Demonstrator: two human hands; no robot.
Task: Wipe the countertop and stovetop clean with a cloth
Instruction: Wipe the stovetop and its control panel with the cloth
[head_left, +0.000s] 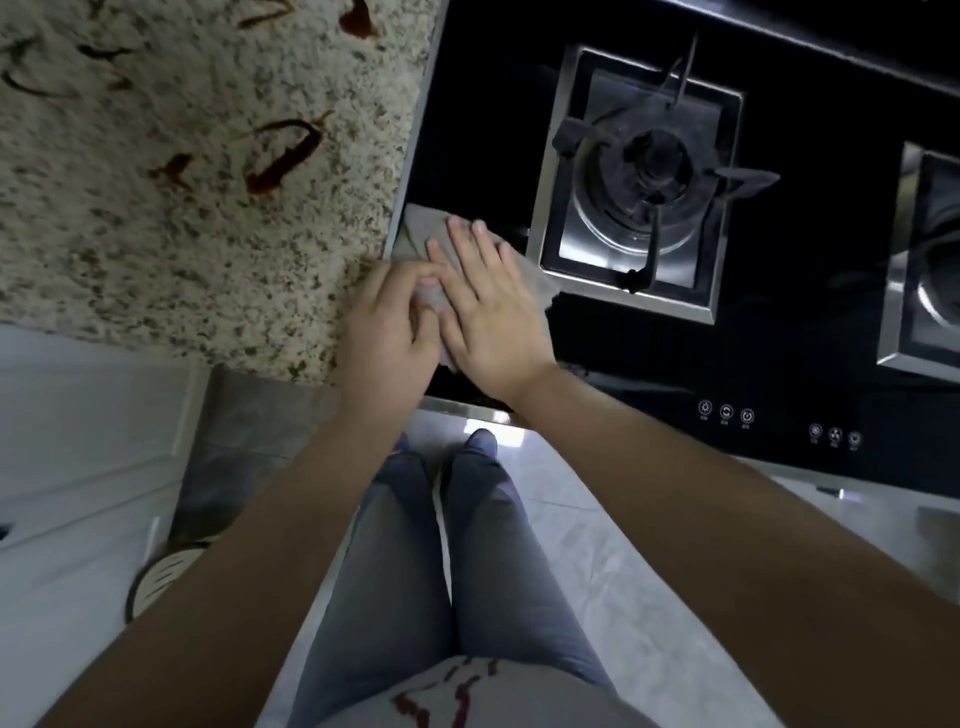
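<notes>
Both hands on cloth (415, 231) at stove (483, 130) corner: right hand (488, 306) flat, left hand (387, 325) pinching. Next: desk (171, 208) w/ brown stains (283, 156) (untouched).

You have a matt grey cloth (415, 228) on the glossy black glass stovetop (483, 130); brushed-metal burner tray (566, 218) at centre; speckled, stained stone countertop (156, 234) upper left.
</notes>
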